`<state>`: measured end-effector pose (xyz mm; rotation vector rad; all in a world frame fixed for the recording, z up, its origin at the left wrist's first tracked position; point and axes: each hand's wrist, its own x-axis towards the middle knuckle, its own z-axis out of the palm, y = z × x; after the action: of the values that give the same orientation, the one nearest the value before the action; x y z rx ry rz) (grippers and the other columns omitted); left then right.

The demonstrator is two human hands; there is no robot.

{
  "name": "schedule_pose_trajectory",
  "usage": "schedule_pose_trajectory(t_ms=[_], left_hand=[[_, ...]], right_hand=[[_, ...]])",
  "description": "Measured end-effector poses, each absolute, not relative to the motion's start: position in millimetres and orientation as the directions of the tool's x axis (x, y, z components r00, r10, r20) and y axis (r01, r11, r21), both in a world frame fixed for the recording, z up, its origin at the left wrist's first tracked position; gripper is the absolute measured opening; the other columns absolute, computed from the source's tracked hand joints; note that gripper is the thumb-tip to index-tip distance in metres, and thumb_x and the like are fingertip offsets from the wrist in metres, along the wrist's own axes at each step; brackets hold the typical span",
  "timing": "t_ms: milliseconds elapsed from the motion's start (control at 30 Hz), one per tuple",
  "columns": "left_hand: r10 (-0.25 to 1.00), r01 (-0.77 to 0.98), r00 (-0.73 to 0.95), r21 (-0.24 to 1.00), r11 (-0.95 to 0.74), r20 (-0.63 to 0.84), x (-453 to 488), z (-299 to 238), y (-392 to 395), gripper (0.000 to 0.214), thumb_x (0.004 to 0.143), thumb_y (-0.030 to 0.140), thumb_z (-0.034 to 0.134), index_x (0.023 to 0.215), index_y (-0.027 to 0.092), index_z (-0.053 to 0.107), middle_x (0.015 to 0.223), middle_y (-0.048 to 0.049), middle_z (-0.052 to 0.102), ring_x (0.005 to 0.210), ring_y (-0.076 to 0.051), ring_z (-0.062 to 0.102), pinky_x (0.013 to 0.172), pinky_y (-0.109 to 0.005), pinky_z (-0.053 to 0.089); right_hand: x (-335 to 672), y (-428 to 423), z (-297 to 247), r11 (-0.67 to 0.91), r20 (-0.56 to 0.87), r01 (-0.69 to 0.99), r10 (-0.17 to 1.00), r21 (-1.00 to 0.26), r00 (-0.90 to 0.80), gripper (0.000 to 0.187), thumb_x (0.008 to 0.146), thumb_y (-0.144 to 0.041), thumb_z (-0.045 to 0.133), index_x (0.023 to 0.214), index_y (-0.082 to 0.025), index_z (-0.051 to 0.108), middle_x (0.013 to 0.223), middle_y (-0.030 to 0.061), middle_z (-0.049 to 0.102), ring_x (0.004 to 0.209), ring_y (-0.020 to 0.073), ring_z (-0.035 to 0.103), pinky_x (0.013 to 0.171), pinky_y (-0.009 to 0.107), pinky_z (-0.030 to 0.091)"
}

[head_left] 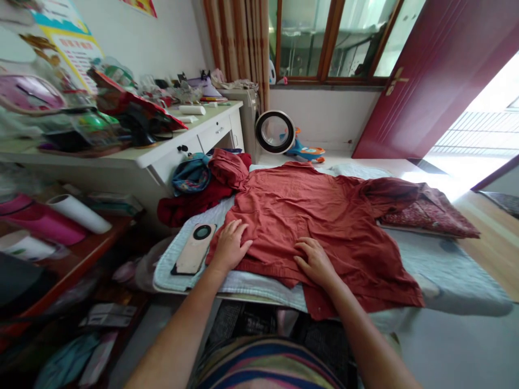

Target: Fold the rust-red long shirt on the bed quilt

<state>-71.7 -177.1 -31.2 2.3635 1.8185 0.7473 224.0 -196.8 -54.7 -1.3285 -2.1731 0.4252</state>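
Observation:
A rust-red shirt lies spread over a padded surface with a pale blue cover, its sleeves reaching out to both sides. My left hand rests flat on the shirt's left part near the lower edge, fingers outstretched. On the middle of the lower part lies my right hand, fingers loosely extended and palm down on the cloth. Neither hand grasps anything that I can see. Just left of my left hand is a phone with a round black camera ring, lying on the cover.
Folded patterned cloth sits under the right sleeve. Dark red and blue clothes are heaped at the left. A cluttered white desk stands behind them; a low shelf holds a pink bottle. Farther back are a washing machine and an open red door.

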Motion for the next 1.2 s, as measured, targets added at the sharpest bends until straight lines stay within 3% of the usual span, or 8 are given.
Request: schedule_pose_trajectory(t_ms=[233, 500, 600, 733, 900, 1033, 1133, 1200], left_hand=[[0.929, 0.932, -0.031, 0.347, -0.106, 0.369, -102.7, -29.1, -196.3, 0.037, 0.087, 0.031, 0.056, 0.119, 0.013, 0.061, 0.131, -0.0179, 0.056, 0.125, -0.031, 0.051, 0.109, -0.046, 0.039], [0.985, 0.818, -0.15, 0.57, 0.076, 0.085, -117.4, -7.1, -206.6, 0.053, 0.083, 0.024, 0.059, 0.134, 0.014, 0.05, 0.128, -0.0171, 0.062, 0.117, -0.03, 0.06, 0.101, -0.044, 0.044], [0.981, 0.632, -0.136, 0.775, -0.019, 0.135, -115.5, -1.6, -205.4, 0.048, 0.08, 0.023, 0.059, 0.127, 0.017, 0.055, 0.13, -0.0114, 0.061, 0.123, -0.026, 0.055, 0.109, -0.041, 0.038], [0.985, 0.156, -0.152, 0.986, -0.06, 0.084, -114.7, 6.8, -207.3, 0.048, 0.079, 0.026, 0.059, 0.127, 0.021, 0.053, 0.124, -0.0055, 0.063, 0.115, -0.02, 0.059, 0.105, -0.036, 0.042], [0.987, -0.194, -0.083, 0.973, 0.121, -0.139, -117.8, 18.6, -214.5, 0.043, 0.075, 0.024, 0.066, 0.117, 0.018, 0.059, 0.096, -0.0021, 0.069, 0.088, -0.016, 0.067, 0.079, -0.025, 0.054], [0.955, -0.47, -0.029, 0.847, 0.248, -0.295, -123.1, 21.5, -217.3, 0.033, 0.078, 0.019, 0.062, 0.111, 0.015, 0.061, 0.085, -0.0034, 0.069, 0.068, -0.013, 0.066, 0.058, -0.021, 0.053], [0.947, -0.557, -0.049, 0.796, 0.238, -0.317, -126.0, 22.9, -217.1, 0.024, 0.083, 0.018, 0.057, 0.106, 0.013, 0.062, 0.089, -0.0071, 0.07, 0.072, -0.015, 0.067, 0.06, -0.024, 0.056], [0.967, -0.517, -0.078, 0.839, 0.169, -0.242, -123.0, 22.7, -216.1, 0.026, 0.085, 0.02, 0.054, 0.108, 0.013, 0.062, 0.1, -0.0097, 0.07, 0.087, -0.018, 0.068, 0.073, -0.03, 0.059]], right_hand=[[224.4, -193.9, -59.2, 0.465, 0.314, 0.706, 0.885, -0.535, -0.345, 0.024, 0.086, -0.029, 0.058, 0.106, -0.021, 0.067, 0.118, 0.0102, 0.063, 0.114, 0.0255, 0.055, 0.102, 0.044, 0.043], [225.1, -191.3, -63.2, 0.469, 0.329, 0.712, 0.881, -0.522, -0.34, 0.023, 0.086, -0.03, 0.057, 0.104, -0.02, 0.068, 0.117, 0.0102, 0.063, 0.111, 0.0258, 0.056, 0.099, 0.044, 0.044], [225.2, -191.0, -63.6, 0.473, 0.335, 0.709, 0.879, -0.523, -0.34, 0.023, 0.086, -0.03, 0.058, 0.103, -0.02, 0.068, 0.116, 0.0098, 0.063, 0.11, 0.0255, 0.056, 0.099, 0.043, 0.044], [224.7, -191.9, -62.9, 0.478, 0.343, 0.706, 0.876, -0.523, -0.339, 0.022, 0.087, -0.03, 0.057, 0.103, -0.02, 0.068, 0.115, 0.0097, 0.063, 0.111, 0.0252, 0.056, 0.099, 0.042, 0.044], [223.8, -191.7, -61.4, 0.459, 0.329, 0.714, 0.886, -0.529, -0.326, 0.024, 0.088, -0.032, 0.056, 0.105, -0.019, 0.068, 0.116, 0.0107, 0.063, 0.11, 0.0258, 0.056, 0.1, 0.044, 0.044], [221.9, -196.2, -52.0, 0.427, 0.276, 0.705, 0.904, -0.567, -0.326, 0.029, 0.088, -0.037, 0.056, 0.107, -0.019, 0.067, 0.119, 0.012, 0.063, 0.113, 0.0268, 0.055, 0.101, 0.045, 0.043], [216.2, -207.2, -36.8, 0.4, 0.201, 0.687, 0.913, -0.606, -0.355, 0.046, 0.084, -0.045, 0.062, 0.121, -0.02, 0.06, 0.129, 0.0132, 0.058, 0.121, 0.0282, 0.052, 0.105, 0.046, 0.04], [210.2, -214.7, -26.2, 0.441, 0.167, 0.656, 0.883, -0.612, -0.438, 0.057, 0.078, -0.047, 0.069, 0.127, -0.021, 0.056, 0.134, 0.0129, 0.054, 0.125, 0.0285, 0.049, 0.106, 0.045, 0.039]])
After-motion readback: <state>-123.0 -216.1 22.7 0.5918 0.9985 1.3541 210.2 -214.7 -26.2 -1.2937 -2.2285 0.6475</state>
